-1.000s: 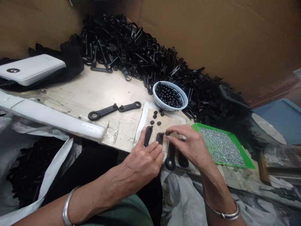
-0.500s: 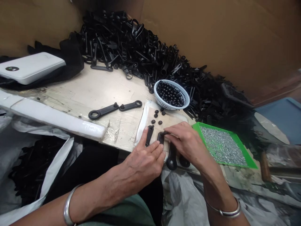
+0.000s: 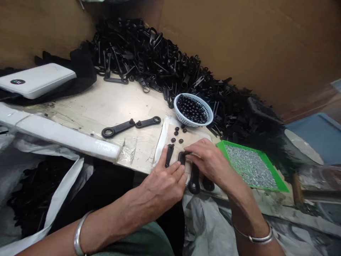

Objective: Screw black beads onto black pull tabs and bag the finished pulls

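1. Left hand: laid flat at the near edge of the work board, fingers stretched forward and loosely spread; fingertips pressing down on two black plastic arms, nothing gripped. First arm under the index finger, second arm beside the middle fingers.
2. Right hand: curled over the board, thumb and index finger pinched together at the top end of the second arm; presumably on a small black cap, though the pinched item is hidden by the fingers.
3. Ring-shaped ends of further arms protruding below the right hand, over the table edge.
4. Loose black caps: scattered on the board just beyond the fingertips.
5. White basket: filled with more black caps, standing just behind the board.
6. Green tray: small silvery screws or pins, to the right of the right hand.
7. Assembled pair of arms: lying on the tabletop, well apart to the left.
8. Heap of black plastic parts along the cardboard wall; white device on dark cloth at far left.
9. Handling, judged: arms light, stiff, smooth moulded plastic, likely to slide unless pinned flat; best held down along the shank, eyelet end left free. Caps tiny, prone to roll; fingertip pinch only.
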### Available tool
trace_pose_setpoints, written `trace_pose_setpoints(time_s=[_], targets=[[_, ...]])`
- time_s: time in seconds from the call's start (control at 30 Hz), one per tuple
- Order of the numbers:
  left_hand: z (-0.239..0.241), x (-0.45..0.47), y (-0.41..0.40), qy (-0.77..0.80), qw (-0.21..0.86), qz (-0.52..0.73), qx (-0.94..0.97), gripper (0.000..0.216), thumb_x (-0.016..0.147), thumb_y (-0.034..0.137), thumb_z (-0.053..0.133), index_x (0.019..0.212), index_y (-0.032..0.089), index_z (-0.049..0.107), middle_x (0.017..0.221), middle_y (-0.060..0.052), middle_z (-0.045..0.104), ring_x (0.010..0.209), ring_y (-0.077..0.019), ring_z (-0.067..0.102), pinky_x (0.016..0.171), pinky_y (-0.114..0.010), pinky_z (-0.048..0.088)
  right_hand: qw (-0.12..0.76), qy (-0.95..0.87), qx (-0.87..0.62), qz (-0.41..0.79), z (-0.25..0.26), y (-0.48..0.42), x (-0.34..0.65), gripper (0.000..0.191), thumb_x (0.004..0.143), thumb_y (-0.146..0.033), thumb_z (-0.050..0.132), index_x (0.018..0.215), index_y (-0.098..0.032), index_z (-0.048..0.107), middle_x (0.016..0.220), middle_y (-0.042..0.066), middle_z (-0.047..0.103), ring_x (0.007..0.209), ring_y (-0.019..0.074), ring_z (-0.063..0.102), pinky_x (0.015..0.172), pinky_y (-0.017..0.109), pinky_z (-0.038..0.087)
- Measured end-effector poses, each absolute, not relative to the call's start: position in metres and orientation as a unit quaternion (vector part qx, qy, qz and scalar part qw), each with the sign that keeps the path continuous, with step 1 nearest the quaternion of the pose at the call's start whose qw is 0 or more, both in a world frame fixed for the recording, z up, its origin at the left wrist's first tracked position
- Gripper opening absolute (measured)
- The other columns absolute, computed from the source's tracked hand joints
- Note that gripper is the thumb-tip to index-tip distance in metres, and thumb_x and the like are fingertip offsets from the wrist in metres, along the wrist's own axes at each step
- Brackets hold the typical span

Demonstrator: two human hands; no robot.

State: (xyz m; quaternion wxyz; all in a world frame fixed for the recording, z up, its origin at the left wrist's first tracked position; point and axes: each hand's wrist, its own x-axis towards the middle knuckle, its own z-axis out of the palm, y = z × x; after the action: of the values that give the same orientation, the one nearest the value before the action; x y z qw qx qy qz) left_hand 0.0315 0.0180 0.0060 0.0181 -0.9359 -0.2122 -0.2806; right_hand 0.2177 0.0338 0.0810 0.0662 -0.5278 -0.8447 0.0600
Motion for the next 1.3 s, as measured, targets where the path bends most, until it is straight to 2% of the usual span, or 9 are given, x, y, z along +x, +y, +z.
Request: trace_pose_setpoints(time_s=[0.1, 0.17, 0.4, 0.57, 0.73, 0.87, 1.03, 1.2, 1.3], targets=[[0.005, 0.031, 0.018, -0.214, 0.029, -0.281, -0.935, 0.02, 0.095, 0.013, 0.042, 0.108, 0.012, 0.056, 0.107, -0.011, 0.066, 0.109, -0.0226, 0.06, 0.115, -0.069, 0.009, 0.091, -0.818, -0.559, 0.099, 0.088, 0.036, 0.225, 0.025, 0.09, -0.023, 0.062, 0.116, -0.02, 0.064, 0.103, 0.004, 0.067, 0.097, 0.0198, 0.057, 0.084, 0.034, 0.048], [0.005, 0.031, 0.018, -0.216, 0.03, -0.281, -0.935, 0.02, 0.094, 0.013, 0.043, 0.108, 0.012, 0.057, 0.107, -0.011, 0.067, 0.109, -0.0228, 0.06, 0.115, -0.068, 0.009, 0.086, -0.806, -0.575, 0.112, 0.094, 0.037, 0.227, 0.027, 0.092, -0.025, 0.06, 0.119, -0.022, 0.063, 0.108, 0.004, 0.067, 0.098, 0.0191, 0.059, 0.086, 0.034, 0.048], [0.006, 0.031, 0.018, -0.211, 0.024, -0.287, -0.934, 0.019, 0.095, 0.014, 0.043, 0.107, 0.012, 0.058, 0.106, -0.011, 0.067, 0.108, -0.0228, 0.061, 0.115, -0.069, 0.004, 0.074, -0.84, -0.526, 0.112, 0.094, 0.041, 0.22, 0.022, 0.092, -0.014, 0.057, 0.112, -0.019, 0.066, 0.109, 0.004, 0.065, 0.103, 0.0188, 0.056, 0.088, 0.033, 0.046], [0.005, 0.03, 0.018, -0.214, 0.034, -0.282, -0.935, 0.023, 0.094, 0.016, 0.045, 0.113, 0.01, 0.057, 0.108, -0.011, 0.066, 0.111, -0.0237, 0.059, 0.116, -0.066, 0.002, 0.061, -0.856, -0.502, 0.104, 0.09, 0.038, 0.205, 0.014, 0.093, -0.019, 0.057, 0.103, -0.02, 0.066, 0.101, 0.004, 0.064, 0.099, 0.0205, 0.052, 0.084, 0.034, 0.045], [0.007, 0.029, 0.016, -0.221, 0.034, -0.266, -0.938, 0.031, 0.093, 0.016, 0.044, 0.121, 0.007, 0.055, 0.109, -0.013, 0.065, 0.114, -0.026, 0.055, 0.116, -0.065, 0.013, -0.006, -0.862, -0.497, 0.103, 0.085, 0.043, 0.186, 0.016, 0.095, -0.019, 0.053, 0.086, -0.019, 0.067, 0.079, 0.005, 0.061, 0.083, 0.0204, 0.051, 0.075, 0.034, 0.043], [0.008, 0.029, 0.015, -0.222, 0.023, -0.257, -0.94, 0.03, 0.094, 0.018, 0.043, 0.119, 0.008, 0.055, 0.112, -0.014, 0.065, 0.115, -0.0264, 0.055, 0.114, -0.062, 0.023, -0.017, -0.857, -0.5, 0.119, 0.082, 0.047, 0.184, 0.013, 0.092, -0.016, 0.056, 0.089, -0.021, 0.068, 0.08, 0.005, 0.059, 0.079, 0.0187, 0.052, 0.072, 0.033, 0.043], [0.007, 0.03, 0.016, -0.225, 0.023, -0.281, -0.933, 0.027, 0.094, 0.014, 0.043, 0.118, 0.009, 0.055, 0.113, -0.012, 0.064, 0.117, -0.0244, 0.054, 0.114, -0.062, 0.022, 0.105, -0.823, -0.53, 0.173, 0.087, 0.044, 0.199, 0.012, 0.087, -0.015, 0.063, 0.095, -0.021, 0.069, 0.088, 0.003, 0.063, 0.089, 0.0175, 0.058, 0.08, 0.032, 0.047], [0.006, 0.029, 0.017, -0.219, 0.019, -0.304, -0.927, 0.022, 0.092, 0.011, 0.047, 0.112, 0.011, 0.058, 0.112, -0.01, 0.066, 0.112, -0.0219, 0.058, 0.117, -0.062, 0.005, 0.26, -0.733, -0.572, 0.261, 0.09, 0.03, 0.218, 0.022, 0.082, -0.018, 0.07, 0.103, -0.022, 0.069, 0.096, 0.001, 0.07, 0.085, 0.0137, 0.065, 0.077, 0.026, 0.054], [0.006, 0.029, 0.017, -0.218, 0.014, -0.31, -0.925, 0.021, 0.091, 0.011, 0.049, 0.111, 0.011, 0.058, 0.113, -0.009, 0.066, 0.112, -0.0214, 0.059, 0.118, -0.061, 0.0, 0.326, -0.673, -0.572, 0.337, 0.086, 0.023, 0.225, 0.023, 0.081, -0.022, 0.072, 0.104, -0.023, 0.069, 0.094, 0.001, 0.072, 0.082, 0.0128, 0.068, 0.077, 0.022, 0.057]])
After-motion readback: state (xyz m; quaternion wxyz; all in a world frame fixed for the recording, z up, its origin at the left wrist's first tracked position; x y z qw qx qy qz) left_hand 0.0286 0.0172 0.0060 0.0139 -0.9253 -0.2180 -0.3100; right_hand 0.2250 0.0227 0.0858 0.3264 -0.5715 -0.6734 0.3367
